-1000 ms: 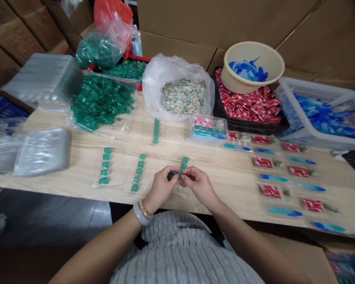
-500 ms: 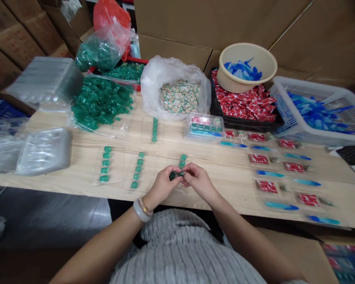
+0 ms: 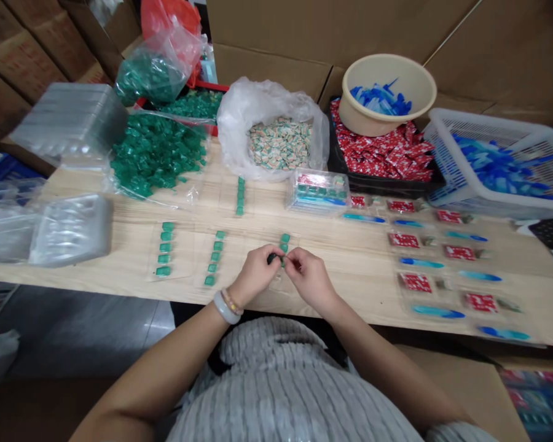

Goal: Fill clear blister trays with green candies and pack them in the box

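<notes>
Green is the colour of the little square piece [image 3: 271, 259] pinched between the two hands. The left hand [image 3: 255, 273] and the right hand [image 3: 311, 279] are both curled almost shut, and their fingertips meet on it. A moment ago more of the piece showed. Now the fingers cover most of it, and only a small dark bit peeks out. The hands sit on a long wooden table [image 3: 350, 261], just below a short line of green pieces [image 3: 284, 242]. More lines of green pieces [image 3: 166, 248] lie to the left. Behind them is a big green heap [image 3: 156, 153] on a clear bag. Next come a white bag [image 3: 230, 129] of striped pieces, red packets [image 3: 378, 153] in a black tray, and blue pieces [image 3: 380, 103] in a tan bowl [image 3: 387, 73]. A white basket [image 3: 488, 123] holds more blue. The red packets have pale marks, but no word can be read. A pale bangle [image 3: 225, 308] circles the left wrist.
</notes>
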Demonstrator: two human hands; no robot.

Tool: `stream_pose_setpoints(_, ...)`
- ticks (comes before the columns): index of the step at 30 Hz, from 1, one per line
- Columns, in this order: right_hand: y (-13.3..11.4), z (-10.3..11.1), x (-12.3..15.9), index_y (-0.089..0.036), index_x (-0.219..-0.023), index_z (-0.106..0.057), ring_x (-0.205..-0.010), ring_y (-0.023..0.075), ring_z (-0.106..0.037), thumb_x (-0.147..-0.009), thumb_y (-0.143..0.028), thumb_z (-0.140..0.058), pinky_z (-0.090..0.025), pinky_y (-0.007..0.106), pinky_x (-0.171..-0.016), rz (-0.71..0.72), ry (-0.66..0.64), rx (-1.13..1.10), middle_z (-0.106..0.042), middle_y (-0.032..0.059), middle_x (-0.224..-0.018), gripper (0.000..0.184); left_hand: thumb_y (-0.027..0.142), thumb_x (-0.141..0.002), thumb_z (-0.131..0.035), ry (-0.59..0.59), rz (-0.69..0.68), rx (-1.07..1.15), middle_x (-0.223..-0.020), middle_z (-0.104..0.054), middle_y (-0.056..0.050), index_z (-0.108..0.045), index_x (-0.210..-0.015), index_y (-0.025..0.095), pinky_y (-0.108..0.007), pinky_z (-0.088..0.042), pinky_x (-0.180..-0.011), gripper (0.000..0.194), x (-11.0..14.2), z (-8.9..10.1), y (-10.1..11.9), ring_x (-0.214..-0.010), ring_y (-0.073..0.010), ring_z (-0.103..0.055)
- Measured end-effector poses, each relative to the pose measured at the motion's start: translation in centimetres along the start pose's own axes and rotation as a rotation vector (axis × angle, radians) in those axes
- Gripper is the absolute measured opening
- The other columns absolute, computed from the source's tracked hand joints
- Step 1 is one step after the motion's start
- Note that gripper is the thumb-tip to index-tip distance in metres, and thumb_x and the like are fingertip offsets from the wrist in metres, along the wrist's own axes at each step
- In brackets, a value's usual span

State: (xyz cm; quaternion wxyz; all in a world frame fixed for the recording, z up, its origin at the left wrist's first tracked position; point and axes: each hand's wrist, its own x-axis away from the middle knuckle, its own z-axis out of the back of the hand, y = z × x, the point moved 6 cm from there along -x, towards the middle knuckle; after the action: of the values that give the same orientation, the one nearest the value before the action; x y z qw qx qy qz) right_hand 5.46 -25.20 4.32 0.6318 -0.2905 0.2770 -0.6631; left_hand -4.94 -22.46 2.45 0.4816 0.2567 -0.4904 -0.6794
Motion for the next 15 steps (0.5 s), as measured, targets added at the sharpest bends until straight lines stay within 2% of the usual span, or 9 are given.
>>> stream_pose_setpoints(3,0.3,0.2,0.1,-0.017,-0.067,-0.053,-0.053,0.0108,-0.046,-0.077,-0.024,-0.045,-0.037,0.022,-0.051,0.03,-0.007,-0.092,-0.051,-0.0004,-0.058,0.014,0.015,-0.07,-0.051,-0.086,0.026,0.147,-0.081,-0.064,-0.003,-0.062,-0.078,0.014,-0.025,-0.042,-0.075,0.014,-0.4,0.4,-0.4,-0.078,-0.0143,-0.057)
stream_pose_setpoints(5,0.4,0.2,0.3,-0.017,-0.079,-0.056,-0.061,0.0115,-0.05,-0.079,-0.026,-0.046,-0.04,0.023,-0.055,0.083,-0.036,-0.196,-0.054,0.0019,-0.069,0.014,0.018,-0.07,-0.051,-0.14,0.072,0.25,-0.069,-0.061,0.0,-0.062,-0.077,0.015,-0.022,-0.041,-0.063,0.014,-0.4,0.5,-0.6,-0.065,-0.0109,-0.054)
stream_pose_setpoints(8,0.3,0.0,0.6,-0.02,-0.099,-0.055,-0.072,0.0123,-0.052,-0.079,-0.027,-0.049,-0.044,0.025,-0.063,0.193,-0.077,-0.312,-0.053,0.004,-0.085,0.022,0.025,-0.072,-0.05,-0.208,0.21,0.467,-0.05,-0.047,0.005,-0.06,-0.073,0.014,-0.018,-0.029,-0.044,0.014,-0.2,-0.4,-1.2,-0.043,-0.0054,-0.038)
stream_pose_setpoints(12,1.2,0.4,0.8,-0.02,-0.091,-0.056,-0.07,0.0119,-0.051,-0.077,-0.027,-0.053,-0.045,0.025,-0.062,0.142,0.048,-0.344,-0.05,0.0014,-0.077,0.015,0.028,-0.067,-0.057,-0.192,0.274,0.603,-0.045,-0.04,0.007,-0.048,-0.058,0.014,-0.018,-0.02,-0.04,0.019,0.1,-1.3,-1.3,-0.039,-0.0032,-0.03)
stream_pose_setpoints(15,1.9,0.2,1.1,-0.019,-0.089,-0.055,-0.069,0.0122,-0.052,-0.078,-0.028,-0.053,-0.045,0.024,-0.06,0.107,0.058,-0.314,-0.052,0.0019,-0.077,0.015,0.029,-0.068,-0.057,-0.202,0.268,0.558,-0.047,-0.042,0.005,-0.051,-0.058,0.013,-0.018,-0.021,-0.04,0.02,0.5,-1.0,-1.5,-0.04,-0.0036,-0.032)
